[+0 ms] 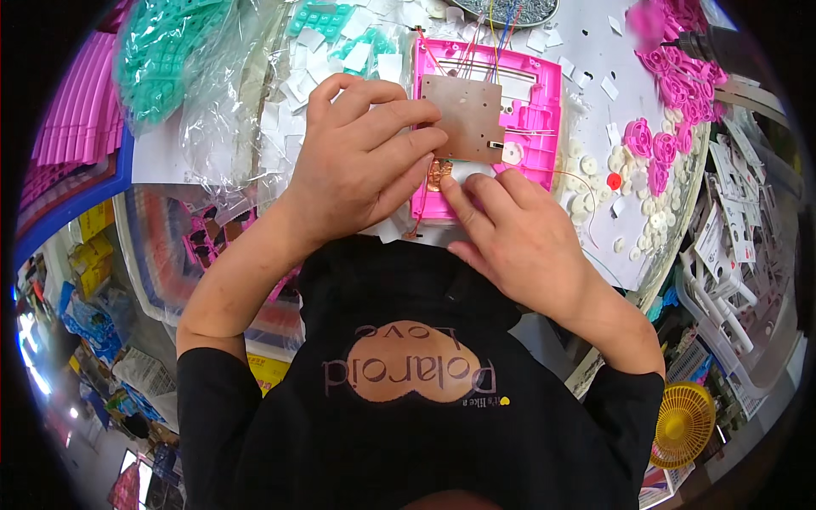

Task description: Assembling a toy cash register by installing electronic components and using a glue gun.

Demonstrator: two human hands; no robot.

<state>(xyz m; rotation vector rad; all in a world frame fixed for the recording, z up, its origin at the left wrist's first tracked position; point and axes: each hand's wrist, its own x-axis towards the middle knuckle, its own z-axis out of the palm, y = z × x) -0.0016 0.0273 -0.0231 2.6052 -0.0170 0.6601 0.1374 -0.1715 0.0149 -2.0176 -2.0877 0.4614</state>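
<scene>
A pink plastic housing (548,102) lies on the table in front of me, with thin wires rising from its far end. On it sits a flat brown circuit board (463,115). My left hand (361,157) is closed at the board's left edge, its fingertips over that edge and its thumb side hidden from view. Just below the board is a small copper-coloured part (438,176), which my right index fingertip touches. The rest of my right hand (518,229) hovers over the housing's near right corner, fingers apart and holding nothing.
White round pieces (582,183) and pink moulded parts (663,149) are scattered at right, below a dark tool tip (693,44). Green keypads (166,64) in clear bags lie at left, near stacked pink panels (81,106). A metal dish of small screws (514,8) stands at the far edge.
</scene>
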